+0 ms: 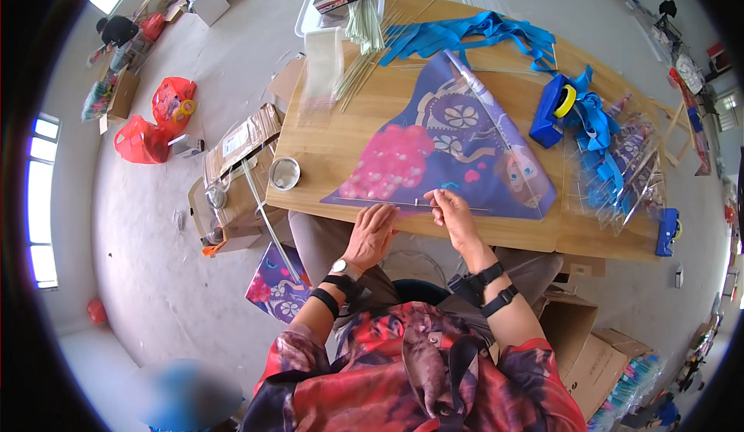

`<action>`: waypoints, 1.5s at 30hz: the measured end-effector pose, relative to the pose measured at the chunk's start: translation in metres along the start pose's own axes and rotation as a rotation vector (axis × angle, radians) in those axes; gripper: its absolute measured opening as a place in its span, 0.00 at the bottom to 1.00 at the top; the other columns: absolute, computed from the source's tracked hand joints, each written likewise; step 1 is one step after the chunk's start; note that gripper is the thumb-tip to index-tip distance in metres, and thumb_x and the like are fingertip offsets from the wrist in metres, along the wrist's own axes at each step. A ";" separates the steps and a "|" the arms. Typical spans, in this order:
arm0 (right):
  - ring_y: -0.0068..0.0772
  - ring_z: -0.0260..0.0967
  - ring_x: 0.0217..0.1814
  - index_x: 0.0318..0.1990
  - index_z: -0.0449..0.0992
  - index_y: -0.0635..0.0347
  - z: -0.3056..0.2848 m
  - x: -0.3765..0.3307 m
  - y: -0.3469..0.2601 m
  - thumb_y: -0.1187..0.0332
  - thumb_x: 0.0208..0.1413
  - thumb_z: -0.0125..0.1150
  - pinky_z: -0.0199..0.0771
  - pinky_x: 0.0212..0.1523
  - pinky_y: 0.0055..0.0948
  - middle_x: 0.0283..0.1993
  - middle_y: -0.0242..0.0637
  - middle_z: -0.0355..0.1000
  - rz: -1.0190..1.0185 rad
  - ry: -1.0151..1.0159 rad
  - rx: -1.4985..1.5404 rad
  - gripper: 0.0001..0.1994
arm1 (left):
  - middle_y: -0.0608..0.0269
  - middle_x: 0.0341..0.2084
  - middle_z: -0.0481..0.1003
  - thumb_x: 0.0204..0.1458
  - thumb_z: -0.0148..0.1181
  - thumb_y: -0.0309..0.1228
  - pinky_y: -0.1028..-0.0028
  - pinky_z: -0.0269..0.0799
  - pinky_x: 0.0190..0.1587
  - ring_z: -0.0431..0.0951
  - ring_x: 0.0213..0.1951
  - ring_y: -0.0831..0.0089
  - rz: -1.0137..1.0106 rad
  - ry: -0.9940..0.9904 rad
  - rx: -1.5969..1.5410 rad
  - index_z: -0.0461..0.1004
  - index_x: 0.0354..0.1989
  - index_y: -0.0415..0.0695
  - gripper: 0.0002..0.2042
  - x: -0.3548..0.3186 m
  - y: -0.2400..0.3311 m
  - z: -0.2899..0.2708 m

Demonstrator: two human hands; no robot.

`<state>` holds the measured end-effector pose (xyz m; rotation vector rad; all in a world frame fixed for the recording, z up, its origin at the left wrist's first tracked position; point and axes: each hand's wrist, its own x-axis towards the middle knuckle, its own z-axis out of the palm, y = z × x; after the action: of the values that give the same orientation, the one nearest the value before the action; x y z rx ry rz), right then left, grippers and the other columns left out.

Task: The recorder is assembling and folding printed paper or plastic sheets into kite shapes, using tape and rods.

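A purple printed kite sail [457, 134], roughly triangular, lies spread on the wooden table in front of me. It bears a pink patch, white scrollwork and a cartoon figure. Along its near edge runs a thin rod [372, 200] with a small pale fitting close to my right fingertips. My left hand [373, 234] rests on the sail's near edge, fingers stretched out and lying flat. Just right of the fitting, my right hand [455, 216] is closed in a pinch; what sits between thumb and finger is too small to make out.
Blue ribbon strips [484, 35] and thin sticks [358, 75] lie at the table's far side. A blue tape dispenser [549, 114] and clear-wrapped pieces [629, 161] are at right. A round tin [284, 173] stands at the left edge. Cardboard boxes [242, 141] flank the table.
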<state>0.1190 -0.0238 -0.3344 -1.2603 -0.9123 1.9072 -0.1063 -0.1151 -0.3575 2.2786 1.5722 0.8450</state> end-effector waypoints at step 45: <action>0.12 0.56 0.20 0.49 0.76 0.63 0.037 0.004 0.045 0.61 0.75 0.48 0.57 0.20 0.18 0.22 0.23 0.61 -0.011 0.117 -0.128 0.14 | 0.52 0.59 0.68 0.53 0.60 0.31 0.51 0.58 0.67 0.67 0.63 0.53 -0.079 -0.016 0.058 0.69 0.69 0.52 0.31 0.000 0.015 0.008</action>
<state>0.0761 -0.0512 -0.3634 -1.4232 -0.9904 1.7697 -0.0903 -0.1205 -0.3563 2.2398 1.6895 0.7687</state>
